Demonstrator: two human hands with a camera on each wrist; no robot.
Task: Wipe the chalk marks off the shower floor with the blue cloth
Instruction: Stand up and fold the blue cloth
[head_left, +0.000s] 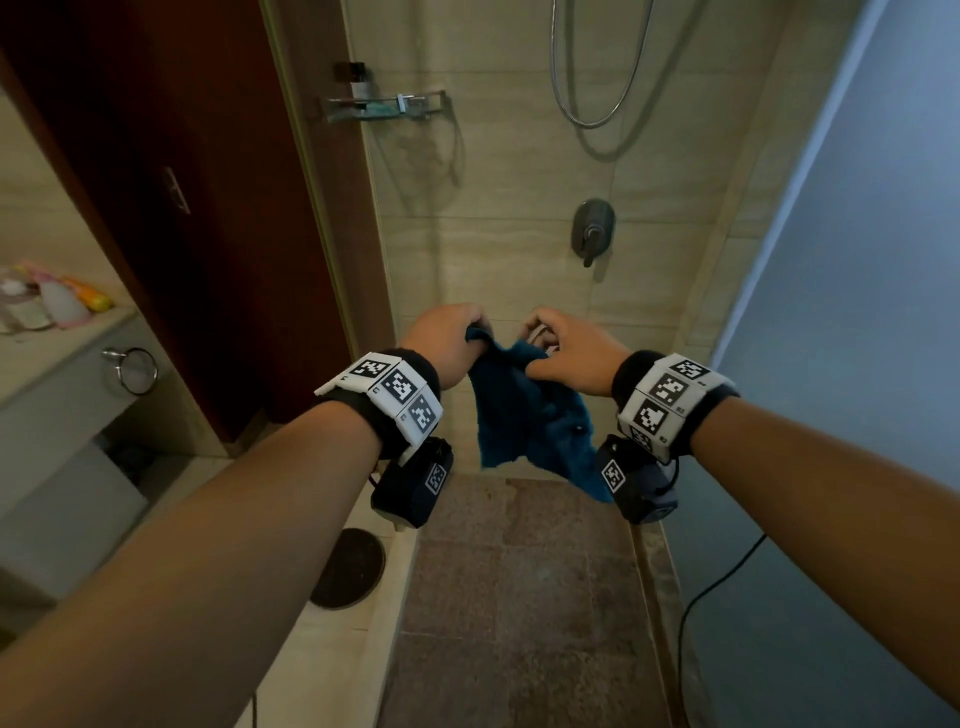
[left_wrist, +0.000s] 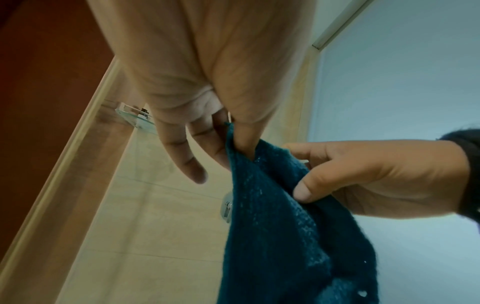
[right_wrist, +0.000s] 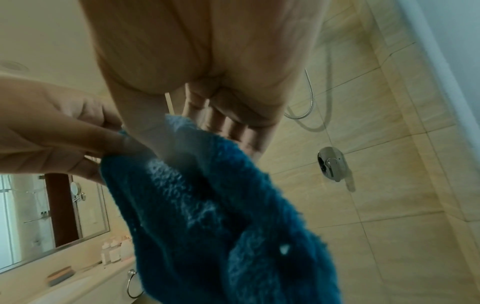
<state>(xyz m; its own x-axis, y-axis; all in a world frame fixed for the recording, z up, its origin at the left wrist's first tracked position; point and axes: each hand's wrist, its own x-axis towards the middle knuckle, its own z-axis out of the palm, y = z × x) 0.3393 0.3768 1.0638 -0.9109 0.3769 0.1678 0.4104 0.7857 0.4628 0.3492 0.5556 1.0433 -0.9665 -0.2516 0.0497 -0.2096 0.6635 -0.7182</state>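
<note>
Pinching fluffy dark-blue terry cloth (head_left: 524, 410) top edge, left hand (head_left: 447, 340) and right hand (head_left: 566, 353) clamped; best folded below both pinches before lowering.

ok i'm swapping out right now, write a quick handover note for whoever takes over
Left hand: pinches the cloth's top edge.
Right hand: pinches the same edge, close beside the left.
Cloth: hangs in the air between both hands, above the shower floor, not touching it.
Done: cloth picked up and held by both hands.
Left: all the wiping. Chalk marks are hard to make out on the mottled floor from here, so look closely before you start.
</note>
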